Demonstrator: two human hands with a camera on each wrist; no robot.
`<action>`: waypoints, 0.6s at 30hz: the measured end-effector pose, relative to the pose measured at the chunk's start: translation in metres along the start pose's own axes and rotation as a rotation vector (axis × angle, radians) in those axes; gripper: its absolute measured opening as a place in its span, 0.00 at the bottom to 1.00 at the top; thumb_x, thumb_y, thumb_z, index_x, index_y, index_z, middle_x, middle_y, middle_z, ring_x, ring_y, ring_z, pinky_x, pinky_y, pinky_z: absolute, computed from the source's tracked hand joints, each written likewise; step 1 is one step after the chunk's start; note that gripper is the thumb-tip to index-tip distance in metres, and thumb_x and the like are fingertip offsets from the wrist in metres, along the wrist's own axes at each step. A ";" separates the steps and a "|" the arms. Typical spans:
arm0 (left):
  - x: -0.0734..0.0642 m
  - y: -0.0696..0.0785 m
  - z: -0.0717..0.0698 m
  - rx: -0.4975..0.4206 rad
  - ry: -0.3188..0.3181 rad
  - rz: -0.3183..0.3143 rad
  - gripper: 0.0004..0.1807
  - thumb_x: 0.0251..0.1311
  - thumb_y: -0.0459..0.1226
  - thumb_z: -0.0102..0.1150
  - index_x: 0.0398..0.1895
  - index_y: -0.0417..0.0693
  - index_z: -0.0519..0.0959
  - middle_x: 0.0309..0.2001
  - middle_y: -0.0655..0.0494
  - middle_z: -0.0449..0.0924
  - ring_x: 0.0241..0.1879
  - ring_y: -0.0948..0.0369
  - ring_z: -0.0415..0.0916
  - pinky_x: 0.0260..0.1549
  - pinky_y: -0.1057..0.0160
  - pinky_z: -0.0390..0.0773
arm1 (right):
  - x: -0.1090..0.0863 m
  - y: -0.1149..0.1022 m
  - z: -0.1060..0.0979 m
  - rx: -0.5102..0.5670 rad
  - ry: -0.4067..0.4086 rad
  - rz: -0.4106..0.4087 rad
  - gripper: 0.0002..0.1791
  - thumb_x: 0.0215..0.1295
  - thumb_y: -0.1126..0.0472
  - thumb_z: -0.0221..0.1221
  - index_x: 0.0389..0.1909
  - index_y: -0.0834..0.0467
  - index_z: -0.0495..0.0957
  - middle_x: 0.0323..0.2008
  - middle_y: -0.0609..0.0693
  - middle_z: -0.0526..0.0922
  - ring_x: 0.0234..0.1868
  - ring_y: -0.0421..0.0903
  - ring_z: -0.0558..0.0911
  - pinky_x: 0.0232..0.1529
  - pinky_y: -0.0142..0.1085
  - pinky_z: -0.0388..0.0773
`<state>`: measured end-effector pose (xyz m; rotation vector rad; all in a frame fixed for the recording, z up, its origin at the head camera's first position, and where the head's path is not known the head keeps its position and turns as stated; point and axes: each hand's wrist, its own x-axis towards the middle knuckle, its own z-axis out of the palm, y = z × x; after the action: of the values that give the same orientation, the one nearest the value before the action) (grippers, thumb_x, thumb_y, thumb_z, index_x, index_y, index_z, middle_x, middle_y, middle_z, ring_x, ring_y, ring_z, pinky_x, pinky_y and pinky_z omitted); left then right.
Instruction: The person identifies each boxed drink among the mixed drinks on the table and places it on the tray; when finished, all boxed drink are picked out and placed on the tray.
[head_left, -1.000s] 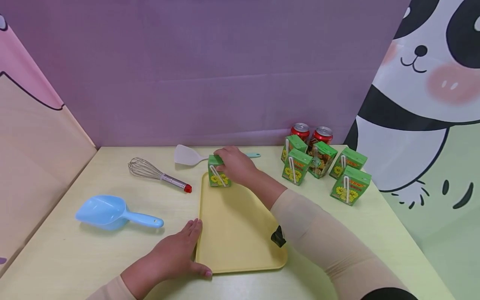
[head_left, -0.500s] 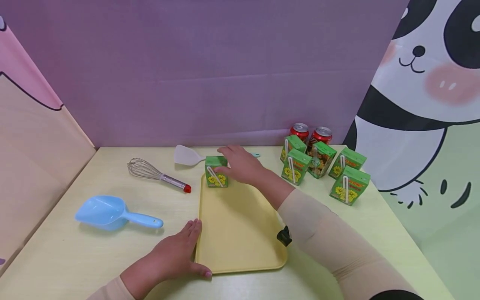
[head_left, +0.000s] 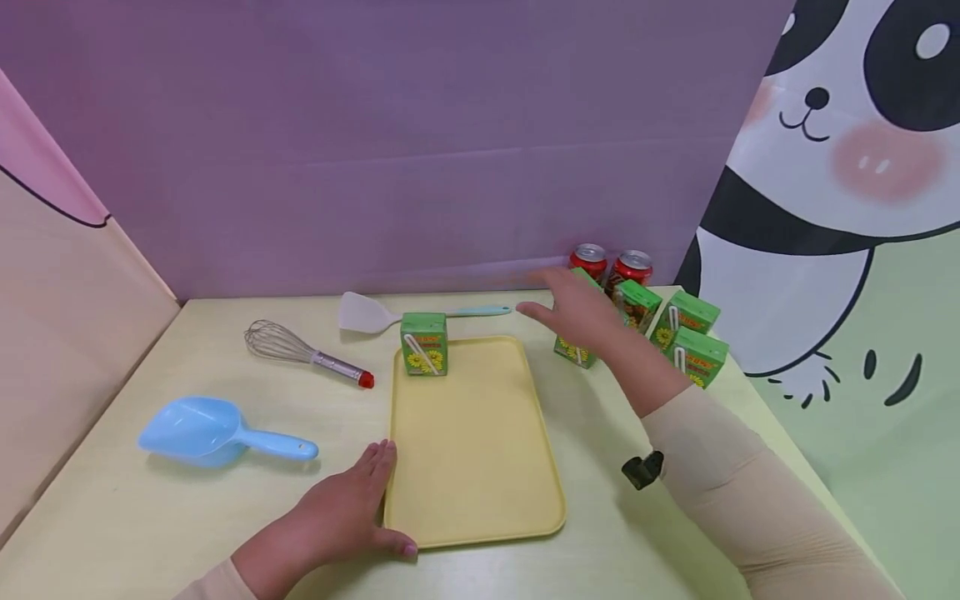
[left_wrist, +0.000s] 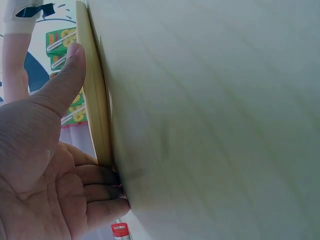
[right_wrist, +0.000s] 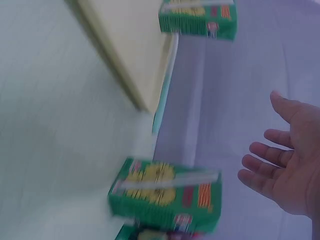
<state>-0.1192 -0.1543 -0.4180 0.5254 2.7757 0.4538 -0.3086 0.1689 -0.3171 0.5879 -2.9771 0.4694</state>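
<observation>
A green juice box (head_left: 424, 345) with a white straw on its front stands upright at the far left corner of the yellow tray (head_left: 472, 450). My left hand (head_left: 341, 512) rests along the tray's near left corner, fingers at its left side and thumb at its front edge; the left wrist view shows the straight thumb (left_wrist: 70, 75) by the rim. Holding nothing, my right hand (head_left: 581, 315) hovers with spread fingers in front of the other juice boxes, partly hiding them. In the right wrist view, its palm is bare and a juice box (right_wrist: 165, 192) stands close by.
Two red cans (head_left: 632, 267) stand behind the juice boxes (head_left: 693, 354) at the back right. A white spatula (head_left: 366, 314) lies behind the tray. On the left are a whisk (head_left: 300, 350) and a blue scoop (head_left: 202, 432). A purple backdrop (head_left: 375, 150) rises at the table's far edge.
My right hand has let go of the juice box on the tray and moved right to the other boxes. My left hand has stayed at the tray. The head view has shifted slightly.
</observation>
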 end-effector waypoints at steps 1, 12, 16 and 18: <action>0.000 0.000 0.000 0.001 0.001 0.000 0.71 0.36 0.71 0.67 0.76 0.34 0.52 0.76 0.39 0.52 0.75 0.46 0.51 0.64 0.45 0.68 | -0.002 0.006 -0.002 0.000 0.003 0.029 0.37 0.68 0.40 0.56 0.71 0.56 0.64 0.69 0.55 0.68 0.72 0.58 0.62 0.68 0.57 0.63; -0.002 0.001 -0.001 -0.006 -0.002 -0.010 0.71 0.36 0.71 0.68 0.75 0.34 0.51 0.75 0.37 0.53 0.75 0.45 0.52 0.64 0.45 0.68 | -0.020 0.060 -0.005 0.018 0.022 0.252 0.45 0.63 0.36 0.59 0.71 0.63 0.61 0.68 0.65 0.65 0.69 0.64 0.63 0.65 0.62 0.64; 0.000 0.001 -0.001 -0.004 -0.007 -0.012 0.71 0.36 0.71 0.67 0.76 0.34 0.51 0.75 0.37 0.53 0.75 0.45 0.52 0.64 0.44 0.68 | -0.021 0.072 -0.001 0.044 -0.006 0.284 0.44 0.63 0.38 0.61 0.68 0.66 0.63 0.63 0.66 0.71 0.62 0.63 0.70 0.62 0.60 0.68; 0.000 0.001 -0.001 -0.006 -0.010 -0.012 0.71 0.36 0.71 0.67 0.76 0.35 0.51 0.75 0.37 0.53 0.75 0.45 0.52 0.64 0.44 0.68 | -0.022 0.077 0.002 0.056 -0.032 0.297 0.43 0.64 0.39 0.60 0.68 0.67 0.64 0.62 0.66 0.72 0.61 0.63 0.71 0.61 0.60 0.69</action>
<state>-0.1187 -0.1535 -0.4168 0.5075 2.7656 0.4560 -0.3177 0.2440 -0.3432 0.1550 -3.1031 0.5693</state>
